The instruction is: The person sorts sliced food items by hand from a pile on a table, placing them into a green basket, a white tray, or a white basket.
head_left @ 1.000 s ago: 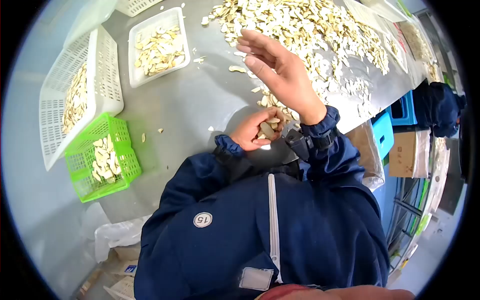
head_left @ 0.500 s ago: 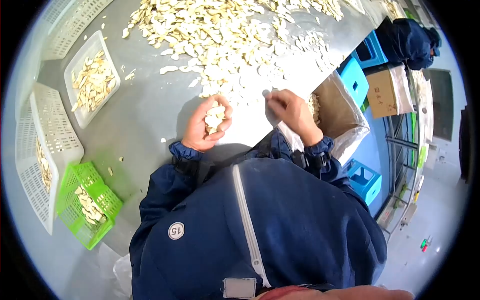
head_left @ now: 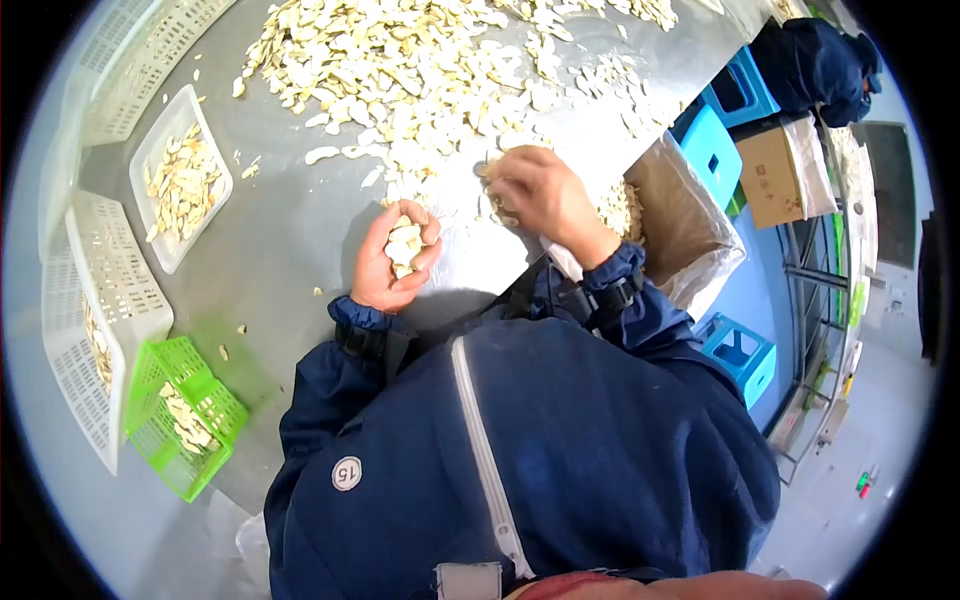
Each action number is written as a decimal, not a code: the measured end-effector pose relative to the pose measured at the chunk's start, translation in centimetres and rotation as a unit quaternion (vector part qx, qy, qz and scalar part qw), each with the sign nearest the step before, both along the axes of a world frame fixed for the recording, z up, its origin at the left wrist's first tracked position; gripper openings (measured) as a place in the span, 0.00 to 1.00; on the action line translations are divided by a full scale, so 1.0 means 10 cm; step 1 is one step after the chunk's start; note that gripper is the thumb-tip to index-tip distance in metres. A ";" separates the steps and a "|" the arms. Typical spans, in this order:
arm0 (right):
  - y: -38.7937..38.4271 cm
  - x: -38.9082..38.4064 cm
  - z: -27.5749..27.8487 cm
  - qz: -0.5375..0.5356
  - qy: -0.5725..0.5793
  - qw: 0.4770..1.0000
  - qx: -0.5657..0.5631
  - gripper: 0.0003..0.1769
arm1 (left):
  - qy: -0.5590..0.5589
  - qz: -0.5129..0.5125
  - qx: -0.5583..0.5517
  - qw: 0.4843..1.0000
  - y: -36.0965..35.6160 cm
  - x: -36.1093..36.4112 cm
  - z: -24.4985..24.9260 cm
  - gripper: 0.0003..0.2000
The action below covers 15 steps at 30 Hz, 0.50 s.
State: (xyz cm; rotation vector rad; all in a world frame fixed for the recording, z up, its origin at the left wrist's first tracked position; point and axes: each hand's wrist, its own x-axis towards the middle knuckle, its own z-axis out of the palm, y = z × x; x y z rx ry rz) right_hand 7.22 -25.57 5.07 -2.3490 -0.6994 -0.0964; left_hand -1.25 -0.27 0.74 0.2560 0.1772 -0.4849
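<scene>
The steel bench (head_left: pixel 300 230) carries a wide pile of pale slices (head_left: pixel 420 60) toward its far edge. At the near edge my right hand (head_left: pixel 545 195) rests on the pile's fringe, fingers curled; whether they grip any I cannot tell. Just beside it, my left hand (head_left: pixel 385 265) folds its fingers around a handful of slices (head_left: pixel 405 245).

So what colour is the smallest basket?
Bright green basket, seen best in the head view.

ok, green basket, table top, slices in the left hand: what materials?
Green basket: probably moulded plastic, glossy, gridded walls. Table top: likely sheet metal, dull grey sheen. Slices in the left hand: pale, matte, maybe dried plant material; unclear.
</scene>
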 end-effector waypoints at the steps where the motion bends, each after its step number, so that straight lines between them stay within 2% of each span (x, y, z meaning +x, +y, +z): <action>1: -0.06 0.04 0.04 -0.050 0.020 0.998 -0.023 0.09 | 0.000 -0.004 0.000 1.000 -0.01 0.01 0.01 0.18; 3: -0.07 0.13 0.12 -0.128 0.048 0.990 -0.038 0.09 | -0.009 -0.014 -0.001 1.000 -0.02 0.03 -0.01 0.17; 6: 0.03 0.29 0.07 -0.131 -0.022 0.985 -0.106 0.10 | -0.020 -0.014 -0.008 1.000 -0.01 0.04 -0.01 0.17; 9: 0.13 0.39 0.02 -0.090 -0.025 0.987 -0.129 0.11 | -0.027 -0.008 -0.004 1.000 0.02 0.02 -0.04 0.16; 12: 0.18 0.44 0.13 -0.097 0.036 0.984 -0.142 0.10 | -0.020 -0.015 -0.007 1.000 0.01 0.00 -0.02 0.17; 15: 0.29 0.53 0.26 -0.012 0.094 0.988 -0.124 0.11 | -0.032 -0.046 0.017 0.998 0.03 0.02 -0.08 0.17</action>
